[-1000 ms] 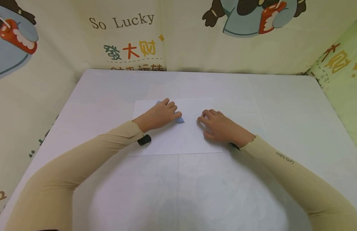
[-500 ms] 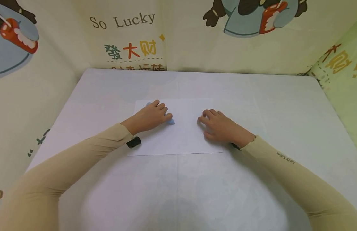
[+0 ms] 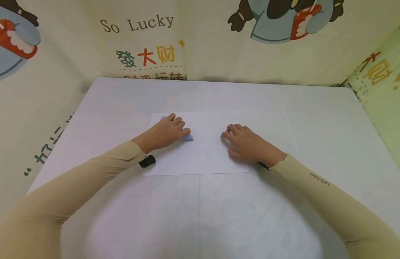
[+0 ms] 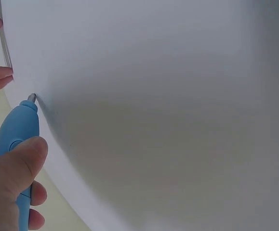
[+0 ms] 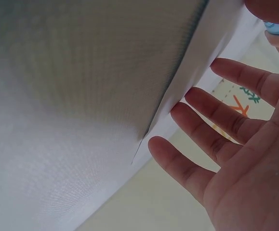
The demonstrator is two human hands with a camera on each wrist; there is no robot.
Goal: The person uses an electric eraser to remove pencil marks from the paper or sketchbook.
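In the head view my left hand grips a blue pen-shaped tool over the left part of a white paper sheet. The left wrist view shows the tool's rounded blue body, a button under my thumb and a narrow metal tip pointing at the paper. Whether the tip touches the sheet I cannot tell. My right hand rests at the sheet's right side, fingers spread and slightly bent. In the right wrist view its fingertips lie by the paper edge, and the hand holds nothing.
The sheet lies on a wide white table. A printed cream curtain stands along the back and sides. A dark wrist-camera piece hangs below the left wrist.
My left hand has moved left across the sheet with the blue tool, mostly in the first half second, then slightly. The right hand and the paper have stayed in place.
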